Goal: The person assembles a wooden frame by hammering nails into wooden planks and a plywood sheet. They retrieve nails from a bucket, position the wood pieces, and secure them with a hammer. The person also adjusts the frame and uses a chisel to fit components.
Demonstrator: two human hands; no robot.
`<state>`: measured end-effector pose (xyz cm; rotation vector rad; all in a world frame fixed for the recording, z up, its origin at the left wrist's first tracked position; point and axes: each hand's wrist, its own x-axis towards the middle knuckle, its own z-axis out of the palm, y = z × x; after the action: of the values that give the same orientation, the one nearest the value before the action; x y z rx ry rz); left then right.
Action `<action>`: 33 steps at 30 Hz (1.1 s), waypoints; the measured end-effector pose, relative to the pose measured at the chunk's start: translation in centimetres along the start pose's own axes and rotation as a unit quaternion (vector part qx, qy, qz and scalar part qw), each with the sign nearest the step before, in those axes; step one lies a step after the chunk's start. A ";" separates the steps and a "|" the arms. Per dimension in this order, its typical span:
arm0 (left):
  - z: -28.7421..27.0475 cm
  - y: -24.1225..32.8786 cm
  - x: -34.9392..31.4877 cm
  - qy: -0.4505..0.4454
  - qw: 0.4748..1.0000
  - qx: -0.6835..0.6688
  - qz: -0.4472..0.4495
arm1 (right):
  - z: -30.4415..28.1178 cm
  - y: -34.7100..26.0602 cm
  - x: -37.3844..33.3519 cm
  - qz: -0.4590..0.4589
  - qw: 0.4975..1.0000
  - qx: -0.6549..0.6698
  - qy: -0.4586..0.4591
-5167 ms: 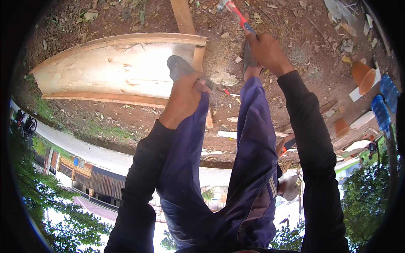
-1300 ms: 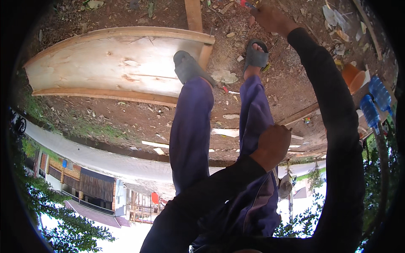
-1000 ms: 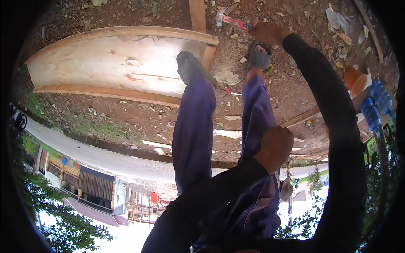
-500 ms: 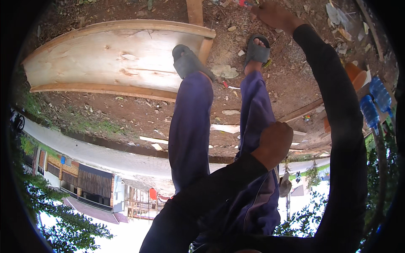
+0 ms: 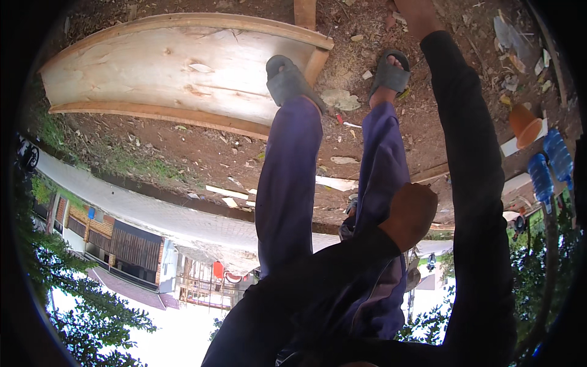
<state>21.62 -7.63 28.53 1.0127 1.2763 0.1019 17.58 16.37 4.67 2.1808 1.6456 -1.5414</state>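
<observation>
Catching only part of the right hand (image 5: pixel 420 15), cropped by the top edge — can't tell its grip! Can't see inside the curled left hand (image 5: pixel 412 211) either, nor the stretch of wooden panel (image 5: pixel 165 70) behind the left sandal (image 5: pixel 287 84). Seeing the plank (image 5: pixel 304 13) cut short up top — and glimpsing a small grey thing (image 5: pixel 352 203), half hidden behind the right trouser leg (image 5: pixel 384 153)

Panel (image 5: pixel 140 73) pale cream w/ brown knots & streaks; edge strips (image 5: pixel 183 21) tan. Trousers (image 5: pixel 286 177) dk purple, near-navy up top; thin side piping (image 5: pixel 367 300) looks paler, tho hard to tell in shade. Sleeves (image 5: pixel 474 134) plain blk. Sandals (image 5: pixel 285 85) dk grey. Soil (image 5: pixel 348 144) reddish-brn w/ buff flecks. Pot (image 5: pixel 524 124) orange. Bottles (image 5: pixel 540 174) translucent blue. Small item (image 5: pixel 340 118) red & white. Road (image 5: pixel 134 199) lt grey. Bldg wall (image 5: pixel 98 229) yellow-brn, brick-patterned; slats (image 5: pixel 137 244) dk brn. Leaves (image 5: pixel 92 306) green.
</observation>
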 end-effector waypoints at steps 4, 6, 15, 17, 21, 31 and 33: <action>-0.3 0.4 -0.1 -0.034 0.999 0.001 -0.002 | 0.1 5.6 -2.8 0.004 0.992 -0.114 -0.061; -0.7 0.3 0.0 -0.033 0.999 0.016 0.023 | 0.0 7.9 -3.5 -0.008 0.971 -0.152 -0.184; -1.7 0.8 0.6 -0.121 0.992 0.040 0.016 | -2.9 11.6 3.6 -0.253 0.965 -0.070 0.000; -0.6 0.4 0.4 -0.063 0.997 0.040 0.024 | -1.7 12.3 1.6 -0.249 0.952 -0.097 -0.148; -1.0 0.0 0.3 -0.017 0.999 0.014 0.026 | -2.1 4.3 -4.0 -0.027 0.907 -0.250 -0.339; -0.2 0.7 -0.1 -0.052 0.998 0.011 0.025 | 0.9 16.3 -0.3 -0.272 0.879 -0.382 -0.087; -1.4 -0.2 0.5 -0.039 0.998 0.008 0.040 | 1.0 11.9 -4.9 -0.187 0.898 -0.286 -0.278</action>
<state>20.58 -6.66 28.10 1.0718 1.1677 0.1119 25.72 6.96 1.37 1.0574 2.0117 -1.3170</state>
